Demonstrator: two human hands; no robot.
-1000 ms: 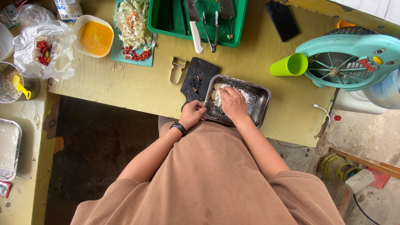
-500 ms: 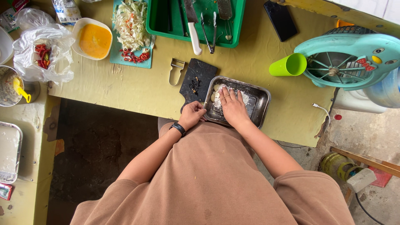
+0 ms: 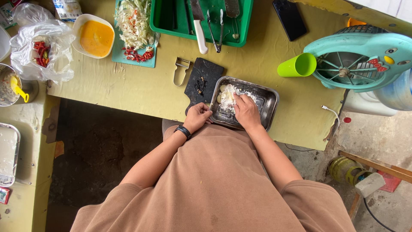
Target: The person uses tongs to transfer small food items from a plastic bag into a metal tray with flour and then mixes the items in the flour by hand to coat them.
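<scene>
Right hand [image 3: 246,112] is down inside the metal tray [image 3: 268,101], grip curled loosely on the floury white pieces [image 3: 226,93] piled at the tray's left end. Left hand [image 3: 197,117] has its grip pinched on the tray's near-left rim. The tray sits on the yellow-green counter [image 3: 137,88], overlapping a small black board [image 3: 202,80]. A metal peeler [image 3: 181,71] lies just left of that, and a green cup [image 3: 297,65] is tipped over off to the right.
</scene>
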